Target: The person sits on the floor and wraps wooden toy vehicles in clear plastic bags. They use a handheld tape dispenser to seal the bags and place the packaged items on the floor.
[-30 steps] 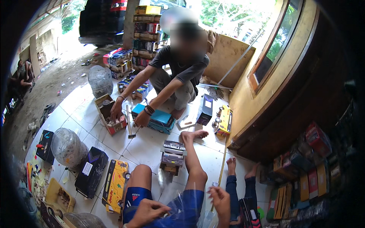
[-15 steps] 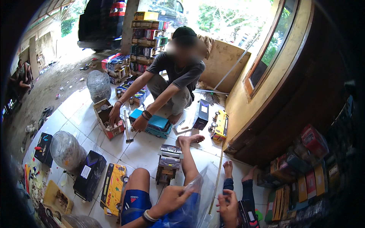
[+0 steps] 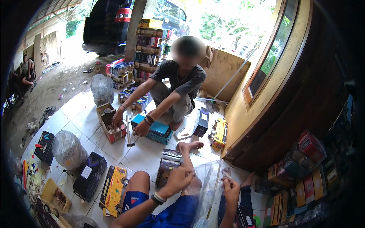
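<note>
A clear plastic bag [image 3: 207, 184] hangs between the person's two hands, over the right leg in blue shorts [image 3: 163, 217]. The left hand [image 3: 175, 184] has its thumb and first finger pinched together on the left side of the bag, near the top. The right hand [image 3: 230, 190] has its fingers pinched on the right side of the bag. The bag is see-through, so it is hard to see just where its edge runs.

A toy truck [image 3: 169, 167] sits on the white tile floor [image 3: 142, 161] between the person's legs, just beyond the left hand, and the hand hides a bit of it. A yellow toy bus [image 3: 114, 189] is beside the left leg. Next to it is a long black box [image 3: 89, 176], and then a big clear bundle [image 3: 68, 151].

Across the floor, another person in a dark grey shirt [image 3: 184, 80] squats. One of that person's hands is in a wooden box [image 3: 119, 135]. The other is on or just by a blue toy bus [image 3: 156, 133]. A hammer [image 3: 128, 131] is between the box and the blue bus.
</note>
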### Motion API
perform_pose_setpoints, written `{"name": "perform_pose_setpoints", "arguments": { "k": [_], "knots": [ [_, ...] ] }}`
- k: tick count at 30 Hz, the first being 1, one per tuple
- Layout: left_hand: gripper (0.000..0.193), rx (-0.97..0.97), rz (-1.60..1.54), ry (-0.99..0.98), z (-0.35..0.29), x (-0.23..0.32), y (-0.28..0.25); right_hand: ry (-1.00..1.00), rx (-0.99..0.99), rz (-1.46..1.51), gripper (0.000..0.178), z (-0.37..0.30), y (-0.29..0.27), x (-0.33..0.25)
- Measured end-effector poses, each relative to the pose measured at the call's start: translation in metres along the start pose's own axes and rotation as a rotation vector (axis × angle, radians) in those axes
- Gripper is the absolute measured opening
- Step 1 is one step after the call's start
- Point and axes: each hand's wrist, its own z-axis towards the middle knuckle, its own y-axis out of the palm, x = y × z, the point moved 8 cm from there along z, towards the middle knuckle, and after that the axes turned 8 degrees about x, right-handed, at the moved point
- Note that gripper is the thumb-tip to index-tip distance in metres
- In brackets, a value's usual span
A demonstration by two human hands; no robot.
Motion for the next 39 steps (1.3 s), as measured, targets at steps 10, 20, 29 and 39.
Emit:
{"name": "perform_pose_setpoints", "arguments": {
  "k": [10,20,29,39],
  "knots": [
    [0.017,0.664,0.127,0.587,0.130,0.135,-0.128,-0.505,0.270,0.069,0.028,0.118,0.019,-0.174],
    [0.028,0.870,0.224,0.667,0.040,0.104,-0.175,-0.703,0.208,0.383,0.023,0.059,0.046,-0.153],
    [0.031,0.302,-0.398,-0.115,0.026,-0.147,-0.119,0.140,-0.391,0.606,0.038,0.023,0.197,0.058],
    [0.035,0.541,-0.256,-0.238,0.001,-0.255,-0.110,0.707,-0.281,1.115,0.021,-0.025,0.253,0.155]
  ]
}}
